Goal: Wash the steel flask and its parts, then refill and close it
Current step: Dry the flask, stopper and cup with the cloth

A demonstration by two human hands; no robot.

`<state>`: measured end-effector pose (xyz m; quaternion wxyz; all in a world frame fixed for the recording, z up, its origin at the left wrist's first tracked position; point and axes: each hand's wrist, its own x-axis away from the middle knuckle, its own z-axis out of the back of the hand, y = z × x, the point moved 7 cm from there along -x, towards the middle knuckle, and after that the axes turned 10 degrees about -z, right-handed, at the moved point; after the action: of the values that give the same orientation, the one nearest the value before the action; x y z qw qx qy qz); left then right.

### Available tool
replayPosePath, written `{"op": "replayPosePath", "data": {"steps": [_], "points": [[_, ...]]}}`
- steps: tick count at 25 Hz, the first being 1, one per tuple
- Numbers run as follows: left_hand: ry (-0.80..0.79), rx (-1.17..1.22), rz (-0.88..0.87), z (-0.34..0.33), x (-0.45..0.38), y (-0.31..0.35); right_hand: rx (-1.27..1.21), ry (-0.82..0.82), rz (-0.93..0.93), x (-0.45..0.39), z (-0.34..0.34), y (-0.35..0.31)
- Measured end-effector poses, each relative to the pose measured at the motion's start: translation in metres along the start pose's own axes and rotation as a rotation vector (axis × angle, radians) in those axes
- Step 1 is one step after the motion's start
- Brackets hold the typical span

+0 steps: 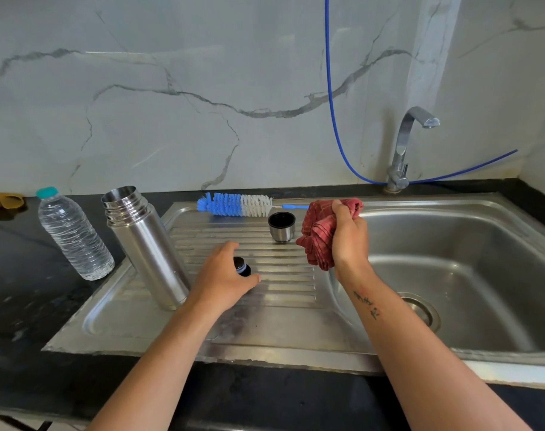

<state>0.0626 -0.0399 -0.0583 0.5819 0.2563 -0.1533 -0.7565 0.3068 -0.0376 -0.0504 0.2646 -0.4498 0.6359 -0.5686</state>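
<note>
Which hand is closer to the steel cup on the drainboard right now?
The right hand, which grips the red cloth just right of the steel cup. The left hand is farther, nearer the camera, on the small black stopper.

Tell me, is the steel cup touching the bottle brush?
Apart. The head view shows a strip of bare draining board between the steel cup and the bottle brush lying behind it.

One head-worn view looks forward and down, close over the sink's drainboard (280,331) (wall (202,73) behind).
</note>
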Motion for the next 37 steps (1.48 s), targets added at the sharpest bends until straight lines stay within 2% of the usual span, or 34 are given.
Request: {"op": "replayPosePath", "data": {"steps": [5,12,15,18,21,23,24,26,28,29,31,33,35,37], "points": [[-0.004,-0.096,-0.133,-0.016,-0.072,0.053,0.007,0.018,-0.01,0.0,0.009,-0.004],[-0.179,-0.192,-0.049,-0.054,-0.151,0.063,0.004,0.003,-0.064,-0.002,0.01,-0.002],[-0.16,-0.156,-0.026,-0.053,-0.154,0.059,0.03,0.002,-0.045,0.002,0.009,-0.004],[-0.037,0.056,-0.051,-0.038,-0.145,0.059,0.071,0.018,-0.008,0.003,0.009,-0.006],[0.054,0.586,0.029,-0.032,-0.122,0.058,0.143,0.043,0.172,0.004,0.008,-0.015],[0.033,0.854,0.089,-0.038,-0.103,0.063,0.177,-0.088,0.33,0.014,-0.005,-0.023],[0.03,0.906,0.091,-0.042,-0.096,0.065,0.257,-0.167,0.419,0.017,-0.013,-0.024],[0.05,0.952,0.059,-0.045,-0.083,0.071,0.514,-0.206,0.579,0.021,-0.024,-0.022],[0.084,0.974,0.007,-0.044,-0.074,0.078,0.531,-0.19,0.65,0.022,-0.024,-0.025],[0.104,0.977,-0.033,-0.043,-0.072,0.082,0.45,-0.176,0.633,0.02,-0.021,-0.027],[0.15,0.951,-0.145,-0.038,-0.067,0.091,0.272,-0.151,0.482,0.014,-0.014,-0.032],[0.169,0.927,-0.231,-0.036,-0.061,0.1,0.2,-0.118,0.337,0.01,-0.008,-0.033],[0.196,0.946,-0.245,-0.036,-0.057,0.103,0.141,-0.062,0.245,0.011,-0.001,-0.033],[0.241,0.987,-0.248,-0.035,-0.054,0.102,0.024,-0.073,0.135,0.01,0.001,-0.026]]}}
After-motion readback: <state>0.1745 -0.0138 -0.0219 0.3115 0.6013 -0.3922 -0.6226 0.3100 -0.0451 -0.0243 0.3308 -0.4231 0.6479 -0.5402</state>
